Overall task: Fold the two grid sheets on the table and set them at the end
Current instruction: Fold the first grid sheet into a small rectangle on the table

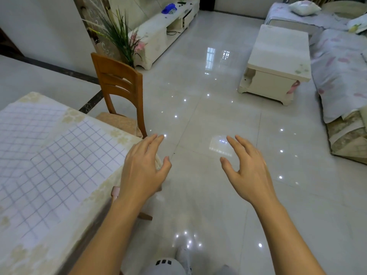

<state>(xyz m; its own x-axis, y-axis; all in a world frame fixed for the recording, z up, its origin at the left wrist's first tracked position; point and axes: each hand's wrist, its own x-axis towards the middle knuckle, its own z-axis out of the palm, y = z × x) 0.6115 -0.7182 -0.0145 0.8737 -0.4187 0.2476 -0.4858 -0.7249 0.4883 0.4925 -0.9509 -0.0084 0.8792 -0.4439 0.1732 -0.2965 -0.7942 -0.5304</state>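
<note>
Two white grid sheets lie flat on the table at the left. The nearer sheet (59, 171) overlaps the farther sheet (25, 124), which reaches the left frame edge. The table (121, 135) wears a cream floral cloth. My left hand (143, 167) hovers over the table's right corner, fingers relaxed and spread, holding nothing. My right hand (248, 169) is raised over the floor to the right of the table, also with loose fingers and nothing in it. Neither hand touches a sheet.
A wooden chair (119, 86) stands at the table's far right side. A glossy tiled floor (198, 116) stretches ahead. A white coffee table (278, 62) and a covered sofa (341, 72) are at the right, a TV cabinet (164, 30) and a plant (119, 34) at the back.
</note>
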